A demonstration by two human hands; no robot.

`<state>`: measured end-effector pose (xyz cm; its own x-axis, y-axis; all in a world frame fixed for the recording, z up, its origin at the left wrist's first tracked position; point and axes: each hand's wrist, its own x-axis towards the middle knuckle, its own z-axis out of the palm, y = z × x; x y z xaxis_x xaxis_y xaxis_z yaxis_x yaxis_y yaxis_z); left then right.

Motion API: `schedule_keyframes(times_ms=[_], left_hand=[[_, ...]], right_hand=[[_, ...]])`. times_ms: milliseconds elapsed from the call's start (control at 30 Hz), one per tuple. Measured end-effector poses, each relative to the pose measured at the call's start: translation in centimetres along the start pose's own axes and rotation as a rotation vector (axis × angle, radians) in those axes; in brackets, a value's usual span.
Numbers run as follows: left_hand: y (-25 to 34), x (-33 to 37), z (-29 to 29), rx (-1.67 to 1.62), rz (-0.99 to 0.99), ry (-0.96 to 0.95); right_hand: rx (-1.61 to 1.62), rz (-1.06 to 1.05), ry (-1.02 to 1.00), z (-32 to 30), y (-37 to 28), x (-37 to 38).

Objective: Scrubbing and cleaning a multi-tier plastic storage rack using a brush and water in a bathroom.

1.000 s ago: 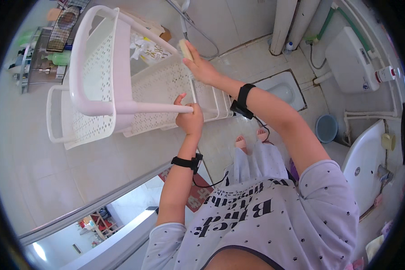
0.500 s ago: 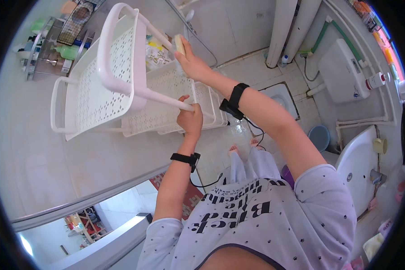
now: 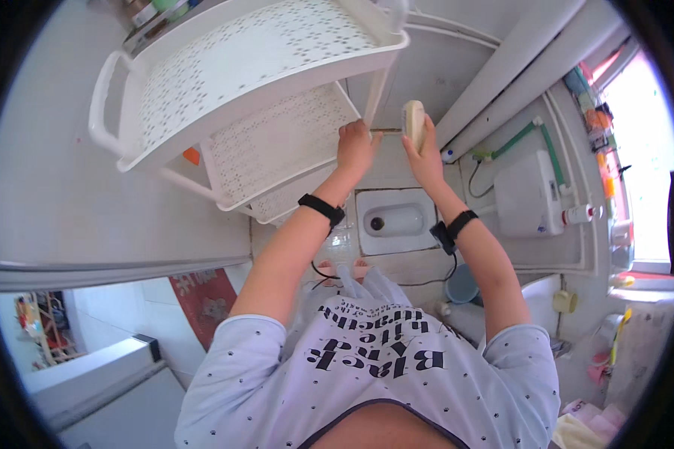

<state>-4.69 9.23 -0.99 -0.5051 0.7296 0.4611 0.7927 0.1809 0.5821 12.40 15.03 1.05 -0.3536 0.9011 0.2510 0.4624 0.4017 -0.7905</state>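
A white plastic trolley [image 3: 240,97] with perforated tiers stands tilted at the upper left. My left hand [image 3: 356,150] is closed at the corner where a post meets its middle tier, the thumb pointing right; the exact grip is partly hidden. My right hand [image 3: 424,157] holds a cream-coloured scrub brush [image 3: 413,120] upright, to the right of the trolley and apart from it. Black straps circle both wrists.
A white squat toilet [image 3: 397,221] is set in the tiled floor beyond my feet. On the right are a cistern [image 3: 528,194], a green pipe [image 3: 513,140], a blue bucket [image 3: 462,284] and a washbasin [image 3: 535,299]. A red mat [image 3: 202,303] lies lower left.
My view has turned right. My right hand has moved the brush away from the trolley's post. The left hand has shifted along the trolley to its middle tier corner.
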Motion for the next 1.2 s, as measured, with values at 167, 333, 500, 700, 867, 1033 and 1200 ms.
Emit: schedule_keyframes(times_ms=[167, 333, 500, 700, 867, 1033, 1200], left_hand=[[-4.9, -1.0, -7.9, 0.243, 0.297, -0.365], [-11.4, -3.4, -13.0, 0.334, 0.112, -0.431], [-12.2, -3.7, -12.5, 0.288, 0.013, -0.313], [-12.2, -3.8, -12.5, 0.290, 0.123, -0.306], [-12.8, -3.4, -12.3, 0.267, 0.117, -0.339], [-12.6, -2.3, -11.2, 0.254, 0.087, -0.350], [-14.2, -2.2, -12.2, 0.241, 0.040, -0.352]], right_hand=[[-0.393, -0.329, -0.087, -1.9, -3.9, -1.6], [-0.676, -0.457, -0.373, 6.2, -10.2, -1.1], [-0.928, -0.344, -0.439, 14.8, -12.9, 2.2], [-1.264, -0.370, -0.621, 19.2, -9.2, 7.9], [-1.074, -0.477, -0.125, 21.5, -3.7, 12.0], [-1.325, -0.470, -0.057, 21.3, -2.7, 13.5], [-1.404, -0.274, -0.487, 19.8, -8.6, 10.3]])
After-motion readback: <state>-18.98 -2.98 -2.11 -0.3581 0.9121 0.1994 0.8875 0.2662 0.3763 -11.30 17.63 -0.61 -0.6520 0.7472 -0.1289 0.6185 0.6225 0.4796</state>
